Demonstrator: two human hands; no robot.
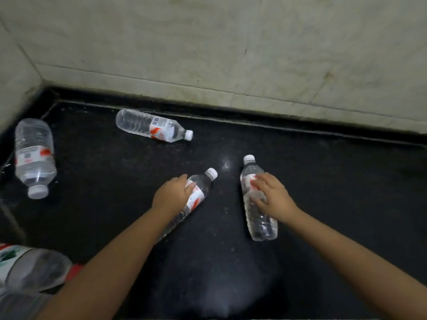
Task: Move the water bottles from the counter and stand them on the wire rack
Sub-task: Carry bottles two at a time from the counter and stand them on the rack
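Both hands curl over a lying bottle each, left hand (172,192) and right hand (272,195); slick, crushable plastic, so I grip mid-body.

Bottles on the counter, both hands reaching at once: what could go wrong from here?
1. All four bottles lie flat on the glossy black counter; a nudged one could roll.
2. The left hand and right hand each rest on a bottle, grips look unfinished, so either might slip on lifting.
3. No wire rack in view.
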